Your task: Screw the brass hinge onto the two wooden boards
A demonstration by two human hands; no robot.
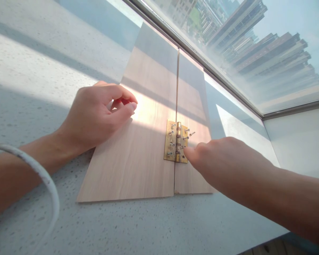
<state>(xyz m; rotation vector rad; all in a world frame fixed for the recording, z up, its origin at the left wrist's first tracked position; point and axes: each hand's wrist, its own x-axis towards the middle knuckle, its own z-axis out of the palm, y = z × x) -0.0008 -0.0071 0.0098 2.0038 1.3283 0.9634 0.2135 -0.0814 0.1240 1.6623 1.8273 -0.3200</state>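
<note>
Head view: two wooden boards lie flat, side by side, on a pale speckled surface [149, 226] beneath a window [255, 46].
Hinge: a brass hinge [176, 142] bridges the seam between the left board [138, 156] and the right board [192, 102], toward their near end; small screws [187, 134] stand up from its leaves, some leaning.
Long axis: the hinge pin runs along the seam, away from the person toward the window.
Right hand: the right hand [223, 161] is nearer, coming in from the right with the arm low and stretched; its fingertips [190, 153] touch the hinge's lower right corner. Whether they pinch a screw cannot be told.
Left hand: the left hand [95, 115] rests on the left board's edge, well apart from the hinge, which lies to its right; fingers curled, thumb and forefinger closed together, perhaps on something small, too hidden to tell.
Cable: a white cable [42, 173] crosses the left forearm.
</note>
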